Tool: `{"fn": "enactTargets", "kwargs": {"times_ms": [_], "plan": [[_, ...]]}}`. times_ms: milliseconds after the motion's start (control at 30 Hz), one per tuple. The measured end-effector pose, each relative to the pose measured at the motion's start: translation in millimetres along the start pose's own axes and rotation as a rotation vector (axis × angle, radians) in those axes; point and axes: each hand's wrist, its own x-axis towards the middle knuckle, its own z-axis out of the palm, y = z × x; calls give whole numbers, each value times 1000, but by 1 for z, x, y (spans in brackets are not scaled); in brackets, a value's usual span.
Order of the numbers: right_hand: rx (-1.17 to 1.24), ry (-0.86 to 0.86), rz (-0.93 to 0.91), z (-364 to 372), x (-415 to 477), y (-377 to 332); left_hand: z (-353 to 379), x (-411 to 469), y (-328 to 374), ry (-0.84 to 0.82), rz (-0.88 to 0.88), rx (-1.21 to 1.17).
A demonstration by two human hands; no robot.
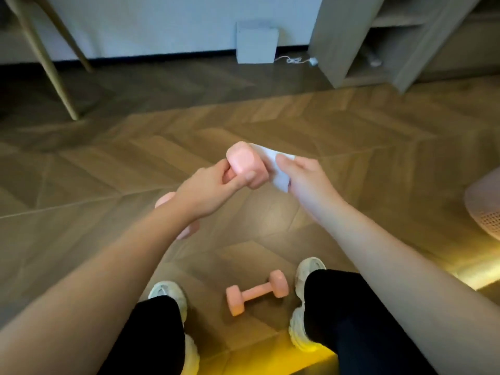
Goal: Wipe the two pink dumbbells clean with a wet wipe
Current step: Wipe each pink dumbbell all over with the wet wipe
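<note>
1. pink and blunt-ended, the raised dumbbell (244,163) is held in the air in front of the person, above the wooden floor (351,131). it is tilted so that one head points up and away, while the other head shows below the left wrist.
2. the left hand (208,185) comes in from the lower left with the forearm stretched forward. its fingers are curled round the handle just under the upper head, and the thumb lies against that head's near face.
3. the right hand (305,180) reaches in from the lower right, forearm extended, with the back of the hand towards the camera. its thumb and fingers pinch a white wet wipe (278,177), which lies against the right side of the upper head. the fingers behind the wipe are mostly hidden.
4. the floor dumbbell (257,292), also pink, lies slanted on the boards between the left shoe (169,293) and the right shoe (309,269), well below both hands and touched by neither.
5. farther back, a white box (257,41) stands against the wall, with wooden chair legs (46,63) to the left and a grey shelf unit (378,50) to the right.
</note>
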Motion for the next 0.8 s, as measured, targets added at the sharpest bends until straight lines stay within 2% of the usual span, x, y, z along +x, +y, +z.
{"fn": "enactTargets", "kwargs": {"times_ms": [167, 367, 500, 800], "plan": [[-62, -23, -157, 6, -32, -9, 6, -37, 14, 123, -39, -74], [-113, -153, -198, 5, -40, 2, 10, -42, 4, 186, -49, -142], [-65, -159, -190, 5, -36, 5, 9, -39, 6, 226, -13, -182], [-8, -97, -257, -5, -30, 11, 18, -37, 22, 168, 41, -244]]}}
